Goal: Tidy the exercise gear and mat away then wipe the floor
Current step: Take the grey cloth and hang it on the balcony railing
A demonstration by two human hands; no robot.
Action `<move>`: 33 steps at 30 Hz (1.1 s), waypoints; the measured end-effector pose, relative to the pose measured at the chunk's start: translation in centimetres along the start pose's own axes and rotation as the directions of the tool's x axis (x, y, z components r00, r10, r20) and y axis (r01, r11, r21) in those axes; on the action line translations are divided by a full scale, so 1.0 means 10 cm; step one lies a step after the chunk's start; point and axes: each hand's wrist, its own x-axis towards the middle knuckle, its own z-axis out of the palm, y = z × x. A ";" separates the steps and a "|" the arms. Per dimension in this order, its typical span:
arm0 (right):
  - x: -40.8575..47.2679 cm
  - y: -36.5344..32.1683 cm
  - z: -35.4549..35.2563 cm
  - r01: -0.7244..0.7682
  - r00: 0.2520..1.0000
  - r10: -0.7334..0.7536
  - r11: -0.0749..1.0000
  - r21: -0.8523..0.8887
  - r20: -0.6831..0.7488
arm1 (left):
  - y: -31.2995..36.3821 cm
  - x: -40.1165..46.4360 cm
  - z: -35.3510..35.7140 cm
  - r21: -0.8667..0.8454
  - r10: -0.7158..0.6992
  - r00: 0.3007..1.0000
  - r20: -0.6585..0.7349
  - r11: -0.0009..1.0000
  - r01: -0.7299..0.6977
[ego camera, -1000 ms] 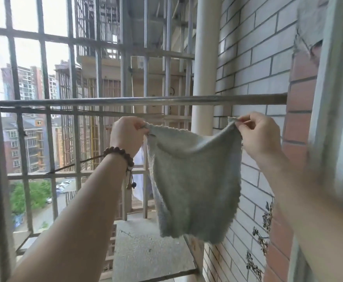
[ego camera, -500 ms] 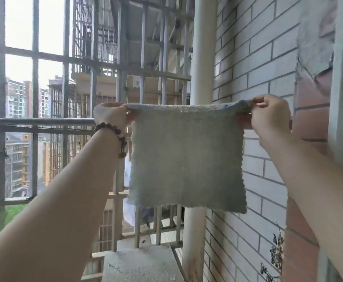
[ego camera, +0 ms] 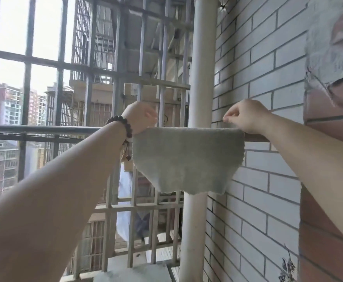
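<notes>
A grey wiping cloth hangs folded over a horizontal metal rail in front of the window bars. At the cloth's top left corner is my left hand, blurred, with a bead bracelet on the wrist and its fingers loose above the rail. My right hand rests on the rail at the cloth's top right corner. Its thumb and forefinger meet just above the cloth's edge, and no cloth shows between them. The far half of the cloth is hidden behind the rail.
A white vertical pipe runs behind the cloth. The white brick wall stands at the right, with a red brick edge nearer to me. Metal window bars fill the left. A concrete ledge lies below.
The cloth was held up spread by its top corners. Now it lies draped over the rail, and both hands have come down onto the rail at its corners.
</notes>
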 end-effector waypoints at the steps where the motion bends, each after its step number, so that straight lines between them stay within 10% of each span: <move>1: -0.04 -0.01 -0.03 0.026 0.998 -0.026 1.000 0.006 0.049 | -0.03 -0.03 -0.02 0.013 0.023 1.000 0.019 1.000 -0.024; 5: -0.07 0.01 -0.06 0.074 0.986 -0.061 0.994 -0.083 0.156 | -0.13 -0.12 -0.01 0.076 0.069 0.993 0.094 0.994 -0.077; 12: 0.05 0.08 0.08 0.026 0.995 -0.029 0.999 -0.040 -0.091 | 0.00 0.09 0.06 0.129 0.061 0.996 -0.072 0.990 -0.052; 29: 0.04 0.03 0.12 0.068 0.997 -0.063 0.980 -0.187 0.033 | 0.00 -0.05 0.02 0.287 0.070 0.977 0.200 0.950 -0.126; 33: -0.05 0.03 0.14 0.062 0.996 -0.069 0.992 -0.110 -0.057 | -0.07 -0.13 0.10 0.216 0.085 0.995 0.054 0.972 -0.095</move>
